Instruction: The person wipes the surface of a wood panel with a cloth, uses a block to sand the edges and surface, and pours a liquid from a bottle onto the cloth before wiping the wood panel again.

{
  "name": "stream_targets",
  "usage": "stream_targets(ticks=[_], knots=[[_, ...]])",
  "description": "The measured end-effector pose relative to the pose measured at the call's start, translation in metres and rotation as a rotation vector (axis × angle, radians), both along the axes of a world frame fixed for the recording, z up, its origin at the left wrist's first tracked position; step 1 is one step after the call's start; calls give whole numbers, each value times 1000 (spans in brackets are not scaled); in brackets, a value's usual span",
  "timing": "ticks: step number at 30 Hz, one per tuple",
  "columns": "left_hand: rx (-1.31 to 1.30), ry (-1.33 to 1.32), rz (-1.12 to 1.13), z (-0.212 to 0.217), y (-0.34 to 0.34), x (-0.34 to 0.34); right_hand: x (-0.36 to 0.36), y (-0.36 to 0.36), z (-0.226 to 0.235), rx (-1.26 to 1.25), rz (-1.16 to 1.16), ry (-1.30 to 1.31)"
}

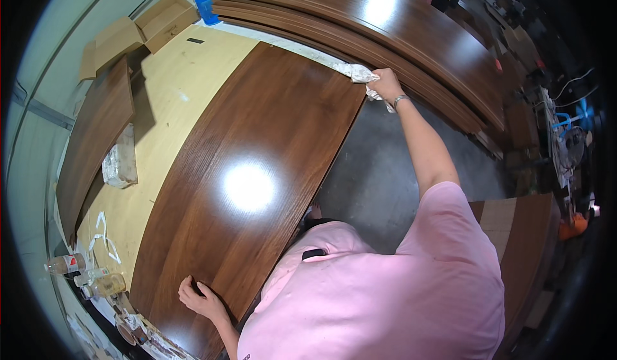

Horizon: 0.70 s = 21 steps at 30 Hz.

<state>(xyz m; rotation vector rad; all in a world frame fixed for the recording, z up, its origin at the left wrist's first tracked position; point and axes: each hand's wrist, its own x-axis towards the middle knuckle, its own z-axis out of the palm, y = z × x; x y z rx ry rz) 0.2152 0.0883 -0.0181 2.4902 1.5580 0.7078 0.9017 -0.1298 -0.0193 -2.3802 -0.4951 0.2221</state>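
A long dark-brown wood-grain panel (257, 113) lies flat before me, with a bright light reflected near its middle. At its far right corner my right hand (387, 86) is closed round a crumpled white cloth (357, 72). Part of the cloth spreads along the panel's far edge, and a bit hangs below my fingers. My left hand (202, 301) rests on the panel's near left end, holding nothing, its thumb apart from its loosely bent fingers.
Brown panels (411, 32) are stacked beyond. Another panel (96, 141) leans at left beside a white wrapped block (120, 161). A blue bottle (204, 0), open cardboard box (166, 23), jars (106, 285) and white strap (103, 238) are around the pale board (193, 77).
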Motion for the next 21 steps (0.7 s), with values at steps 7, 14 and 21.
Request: stream_targets(ticks=[7,14,21], knots=[[3,18,8,2,-1,1,-4,4,7,146,77,150],[-10,23,24,1,-1,2,6,9,11,-104,127,91],[-11,27,36,1,-1,1,-5,16,31,-187,149,78]])
